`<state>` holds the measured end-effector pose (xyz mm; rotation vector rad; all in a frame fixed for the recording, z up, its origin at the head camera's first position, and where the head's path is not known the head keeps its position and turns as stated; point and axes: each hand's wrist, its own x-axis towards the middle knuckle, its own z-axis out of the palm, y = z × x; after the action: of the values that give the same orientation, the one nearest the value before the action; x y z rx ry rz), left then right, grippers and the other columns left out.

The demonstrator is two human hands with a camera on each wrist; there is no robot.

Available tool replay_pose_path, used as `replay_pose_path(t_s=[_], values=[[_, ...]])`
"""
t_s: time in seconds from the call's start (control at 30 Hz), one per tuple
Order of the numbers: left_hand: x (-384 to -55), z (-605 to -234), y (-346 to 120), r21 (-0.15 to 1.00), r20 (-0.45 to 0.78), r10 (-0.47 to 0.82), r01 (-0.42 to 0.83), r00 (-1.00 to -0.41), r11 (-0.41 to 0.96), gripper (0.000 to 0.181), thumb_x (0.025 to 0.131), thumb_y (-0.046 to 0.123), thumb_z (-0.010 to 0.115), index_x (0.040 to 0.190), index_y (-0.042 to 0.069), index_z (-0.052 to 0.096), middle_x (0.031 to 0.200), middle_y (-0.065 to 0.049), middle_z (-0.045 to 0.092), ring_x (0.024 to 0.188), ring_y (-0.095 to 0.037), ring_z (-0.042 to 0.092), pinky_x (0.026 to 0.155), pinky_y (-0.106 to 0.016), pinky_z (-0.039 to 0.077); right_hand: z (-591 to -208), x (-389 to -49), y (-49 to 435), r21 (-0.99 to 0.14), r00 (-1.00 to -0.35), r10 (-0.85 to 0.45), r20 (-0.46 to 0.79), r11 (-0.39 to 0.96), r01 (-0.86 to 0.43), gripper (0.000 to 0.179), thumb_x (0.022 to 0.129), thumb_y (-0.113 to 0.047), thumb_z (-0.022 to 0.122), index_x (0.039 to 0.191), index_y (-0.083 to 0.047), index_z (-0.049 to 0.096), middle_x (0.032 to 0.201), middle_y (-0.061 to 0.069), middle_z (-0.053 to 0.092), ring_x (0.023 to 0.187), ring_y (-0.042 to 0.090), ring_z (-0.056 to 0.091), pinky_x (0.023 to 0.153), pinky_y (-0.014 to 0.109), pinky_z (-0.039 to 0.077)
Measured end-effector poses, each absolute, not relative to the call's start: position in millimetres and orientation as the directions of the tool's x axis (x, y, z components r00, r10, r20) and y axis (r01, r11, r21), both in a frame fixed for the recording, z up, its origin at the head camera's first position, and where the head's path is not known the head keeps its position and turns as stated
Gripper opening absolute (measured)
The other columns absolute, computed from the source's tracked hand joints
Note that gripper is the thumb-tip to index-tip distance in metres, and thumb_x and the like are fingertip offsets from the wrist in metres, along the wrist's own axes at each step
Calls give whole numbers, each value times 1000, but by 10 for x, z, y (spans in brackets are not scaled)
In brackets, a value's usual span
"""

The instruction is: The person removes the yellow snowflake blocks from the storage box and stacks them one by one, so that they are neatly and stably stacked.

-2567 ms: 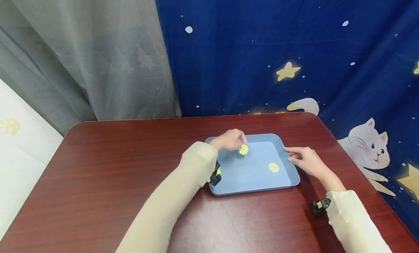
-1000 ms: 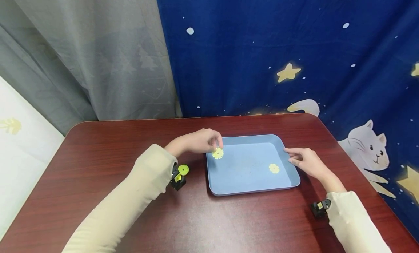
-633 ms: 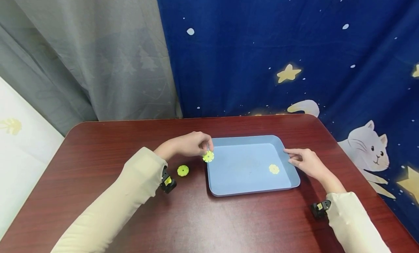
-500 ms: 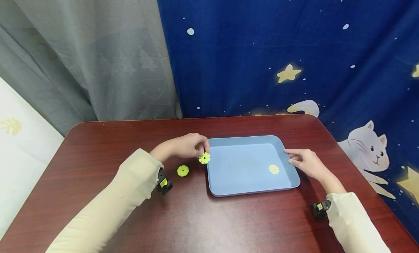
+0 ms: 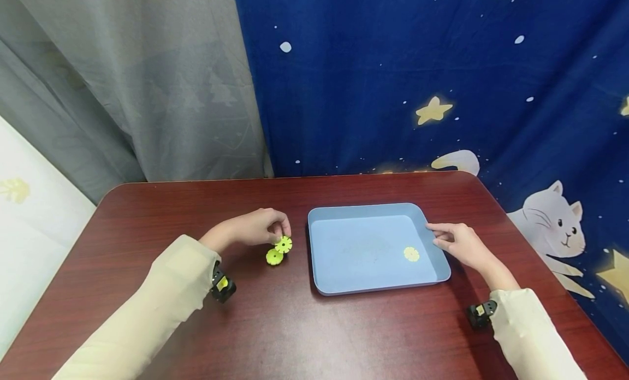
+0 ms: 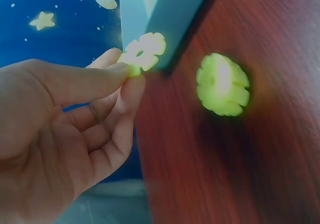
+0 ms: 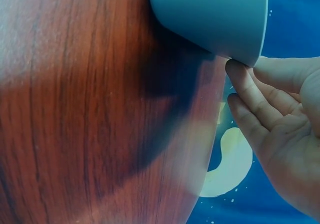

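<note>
Between thumb and fingertips, my left hand [image 5: 253, 227] pinches a yellow-green notched disc [image 5: 283, 244] with a centre hole. In the left wrist view this flower-shaped disc [image 6: 150, 51] is held tilted, off the table. Close by lies a second yellow-green notched piece [image 5: 274, 257]; the left wrist view shows that piece [image 6: 222, 84] as thicker, perhaps discs stacked together. My right hand [image 5: 459, 241] holds the right rim of the blue tray [image 5: 316, 249] between thumb and fingers, and the right wrist view shows the fingertips at the tray wall [image 7: 210, 18]. A pale yellow disc [image 5: 411, 254] lies inside the tray.
The dark red wooden table [image 5: 344, 336] carries everything. Behind it hang a grey curtain [image 5: 147, 85] and a blue starry curtain [image 5: 368, 85]. A small black camera [image 5: 223, 284] sits on the left wrist, and another camera [image 5: 481, 313] on the right.
My left hand has carried the pinched disc out of the tray, leftward, to the piece on the table. The right hand and the tray stay in place.
</note>
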<state>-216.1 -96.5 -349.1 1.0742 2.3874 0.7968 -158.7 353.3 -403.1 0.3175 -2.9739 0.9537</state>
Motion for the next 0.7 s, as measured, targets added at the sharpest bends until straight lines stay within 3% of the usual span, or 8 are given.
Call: replay_pose_path(t_s=[0.47, 0.7], values=[[-2189, -3704, -1149, 671, -143, 729, 476, -670, 569, 15, 80, -9, 56, 89, 1, 61, 74, -3, 56, 69, -14, 49, 64, -26, 42, -4036, -1587, 3528, -579, -981, -182, 62, 795, -184, 40, 82, 2, 63, 121, 6, 55, 101, 23, 63, 88, 30, 62, 72, 39, 51], [-2200, -3780, -1181, 691, -129, 735, 471, -665, 548, 15, 79, -10, 55, 89, 0, 61, 74, -5, 57, 67, -14, 49, 63, -25, 41, -4054, -1594, 3531, -577, -981, -182, 63, 795, -185, 40, 82, 3, 61, 121, 6, 55, 101, 23, 63, 88, 30, 62, 72, 40, 51]])
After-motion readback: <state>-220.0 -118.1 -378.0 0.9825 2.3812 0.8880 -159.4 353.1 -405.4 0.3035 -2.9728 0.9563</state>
